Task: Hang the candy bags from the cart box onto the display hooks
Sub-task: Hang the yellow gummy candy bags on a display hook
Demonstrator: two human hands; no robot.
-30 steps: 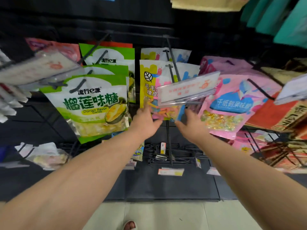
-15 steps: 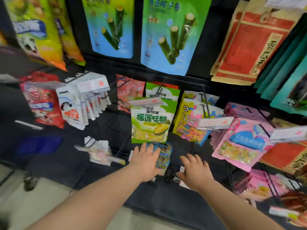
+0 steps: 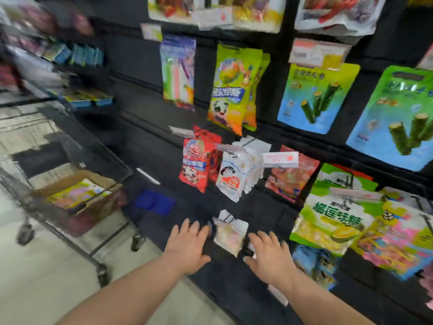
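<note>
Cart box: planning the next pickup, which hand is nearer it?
Left. The left hand is right of the cart box, toward the shelf; the right hand lies farther right, past a small pale bag.

Left grip (image 3: 187,247) and right grip (image 3: 269,256) off the yellow bag (image 3: 396,235), lower; cart box (image 3: 77,191) newly in view.

There was open room over the floor (image 3: 58,273) between the left hand (image 3: 187,247) and the cart (image 3: 98,158). The box (image 3: 70,184) in it was open on top. A small pale bag (image 3: 230,233) hung in the gap beside the right hand (image 3: 269,261). A green bag (image 3: 328,221) crowded the right side.
</note>
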